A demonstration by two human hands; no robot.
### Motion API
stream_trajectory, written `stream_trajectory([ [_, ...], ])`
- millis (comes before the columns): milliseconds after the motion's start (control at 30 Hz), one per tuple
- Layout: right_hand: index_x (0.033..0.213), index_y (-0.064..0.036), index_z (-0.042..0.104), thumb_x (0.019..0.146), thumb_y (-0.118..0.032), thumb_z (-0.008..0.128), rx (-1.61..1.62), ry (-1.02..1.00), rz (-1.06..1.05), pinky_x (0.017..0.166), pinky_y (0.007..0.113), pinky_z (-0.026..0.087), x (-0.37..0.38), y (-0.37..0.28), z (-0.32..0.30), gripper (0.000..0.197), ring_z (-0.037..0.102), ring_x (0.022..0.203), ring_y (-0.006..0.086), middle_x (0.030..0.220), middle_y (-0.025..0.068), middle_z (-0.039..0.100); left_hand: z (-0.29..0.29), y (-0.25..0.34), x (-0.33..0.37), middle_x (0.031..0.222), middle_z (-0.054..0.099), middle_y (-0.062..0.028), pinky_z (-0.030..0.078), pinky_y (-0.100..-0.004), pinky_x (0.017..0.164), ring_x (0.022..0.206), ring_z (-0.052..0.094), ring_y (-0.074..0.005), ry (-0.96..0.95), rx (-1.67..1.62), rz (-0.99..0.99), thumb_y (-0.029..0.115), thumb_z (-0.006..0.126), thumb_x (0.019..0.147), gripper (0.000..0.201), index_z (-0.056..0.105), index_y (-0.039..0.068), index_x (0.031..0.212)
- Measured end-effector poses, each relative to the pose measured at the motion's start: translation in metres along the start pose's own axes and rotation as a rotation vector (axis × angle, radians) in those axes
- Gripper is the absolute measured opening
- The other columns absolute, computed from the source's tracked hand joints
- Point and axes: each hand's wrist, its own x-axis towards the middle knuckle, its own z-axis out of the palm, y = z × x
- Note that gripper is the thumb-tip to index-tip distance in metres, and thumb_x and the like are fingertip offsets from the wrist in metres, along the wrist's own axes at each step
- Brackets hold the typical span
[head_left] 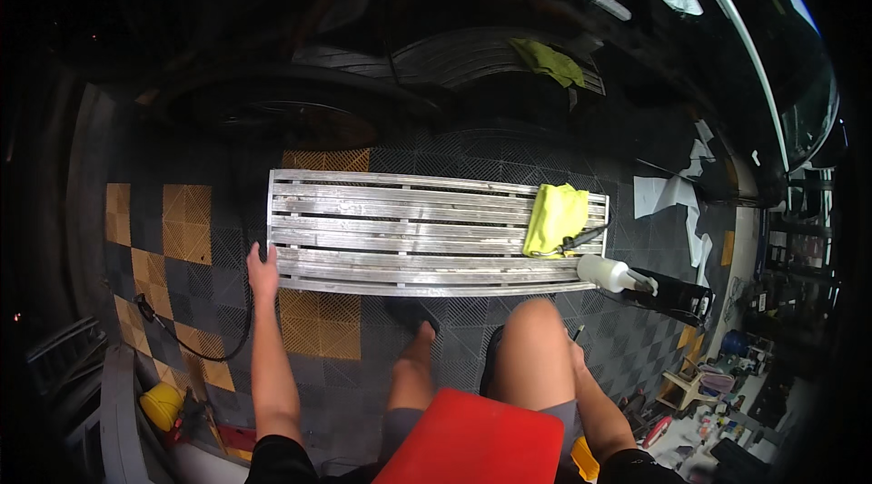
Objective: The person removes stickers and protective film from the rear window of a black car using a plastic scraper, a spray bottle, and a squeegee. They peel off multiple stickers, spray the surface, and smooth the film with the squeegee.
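Observation:
A slatted metal bench [400, 232] stands lengthwise before me. My left hand [263, 271] is at its left end, thumb and fingers apart, the thumb against or very near the edge. My right hand [579, 359] is beside my bent right knee, mostly hidden by it. A short, thin dark thing [578, 332] sticks up from its curled fingers; its kind does not show. On the bench's right end lie a yellow-green cloth [556, 219] and a dark, slim-handled tool [584, 237]. A white bottle [607, 273] with a grey nozzle lies tilted at the near right corner.
A glossy dark car [472, 57] with a wheel [282, 121] fills the far side, mirroring bench and cloth. A black hose [243, 330] curves over the tiled floor [318, 325]. White sheets [674, 198] and clutter [718, 393] lie rightward. Something red [477, 439] covers my lap area.

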Motion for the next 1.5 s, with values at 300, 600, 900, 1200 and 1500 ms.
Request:
stream_trajectory([
  [300, 0.119, -0.0115, 0.058, 0.111, -0.042, 0.066, -0.172, -0.109, -0.250, 0.043, 0.030, 0.038, -0.066, -0.108, 0.018, 0.033, 0.049, 0.053, 0.0110, 0.095, 0.0094, 0.071, -0.068, 0.061, -0.382, 0.175, 0.038, -0.0297, 0.033, -0.0514, 0.132, 0.161, 0.039, -0.0442, -1.104, 0.173, -0.515, 0.075, 0.045, 0.109, 0.102, 0.032, -0.005, 0.171],
  [600, 0.116, -0.0122, 0.058, 0.110, -0.038, 0.067, -0.331, -0.329, -0.380, 0.043, 0.029, 0.037, -0.069, -0.114, 0.197, 0.028, 0.048, 0.053, 0.0101, 0.089, 0.0062, 0.065, -0.050, 0.123, -0.453, 0.170, 0.049, -0.0189, 0.042, -0.0462, 0.126, 0.152, 0.053, -0.0314, -1.092, -0.580, -1.183, 0.073, 0.036, 0.111, 0.093, 0.035, 0.004, 0.172],
  [900, 0.112, -0.0128, 0.058, 0.110, -0.035, 0.067, -0.398, -0.390, -0.523, 0.043, 0.028, 0.036, -0.104, -0.214, 0.242, 0.024, 0.047, 0.053, 0.0091, 0.084, 0.0030, 0.060, -0.005, 0.205, -0.433, 0.169, 0.049, -0.0250, 0.037, -0.0443, 0.129, 0.157, 0.048, -0.0365, -0.750, 0.118, -0.527, 0.067, 0.049, 0.107, 0.091, 0.045, -0.003, 0.165],
  [1200, 0.109, -0.0135, 0.058, 0.109, -0.031, 0.067, -0.485, -0.220, -0.426, 0.043, 0.027, 0.034, -0.336, -0.362, 0.144, 0.019, 0.046, 0.053, 0.0082, 0.079, -0.0002, 0.054, -0.233, 0.495, -0.427, 0.173, 0.046, -0.0221, 0.038, -0.0468, 0.129, 0.160, 0.044, -0.0360, -0.810, 0.159, -0.422, 0.058, 0.061, 0.104, 0.081, 0.047, 0.009, 0.167],
  [1500, 0.106, -0.0141, 0.058, 0.108, -0.027, 0.067, -0.414, -0.063, -0.482, 0.043, 0.027, 0.033, -0.518, -0.424, 0.078, 0.016, 0.045, 0.053, 0.0072, 0.073, -0.0034, 0.049, -0.446, 0.616, -0.410, 0.175, 0.043, -0.0195, 0.039, -0.0493, 0.128, 0.163, 0.041, -0.0362, -1.225, 0.364, -0.470, 0.051, 0.071, 0.102, 0.076, 0.049, 0.021, 0.169],
])
